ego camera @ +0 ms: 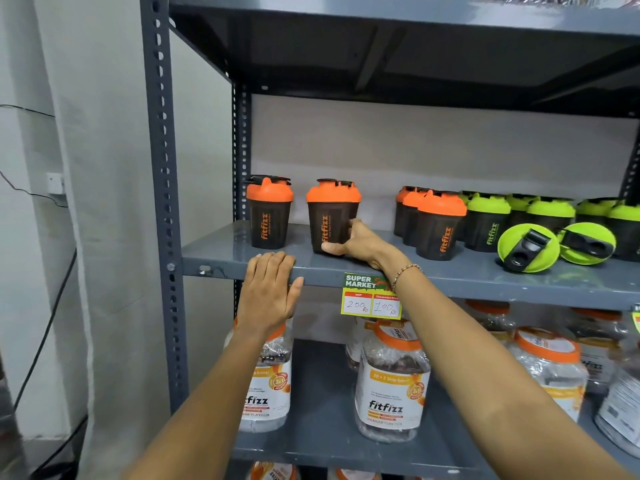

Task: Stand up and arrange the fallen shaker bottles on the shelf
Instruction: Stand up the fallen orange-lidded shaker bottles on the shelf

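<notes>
Gripping an upright orange-lidded shaker bottle (330,216) low on its dark body, my right hand (360,242) has its fingers closed round the cup where it stands on the grey shelf (450,277), a little back from the front edge. A beaded bracelet (407,273) sits on that wrist. My left hand (272,289) lies flat and open, palm down, fingers resting over the shelf's front lip, holding nothing.

Left of the held bottle, apart from it, another orange-lidded bottle (269,213) stands upright near the shelf's left post (161,202). To the right, across a gap, a cluster of orange-lidded bottles (438,223) stands upright, packed close, and beside them a group of green-lidded bottles (486,220) runs on toward the right edge of view. In front of the green group, two green-lidded bottles (528,247) lie tipped over with their lids facing me, side by side and touching or nearly so; the second (587,243) is just right of the first.

A price tag (370,299) reading "SUPER MARKET" hangs from the shelf's front edge, partly behind my right forearm. On the shelf below stand clear jars (393,382) with orange lids.
</notes>
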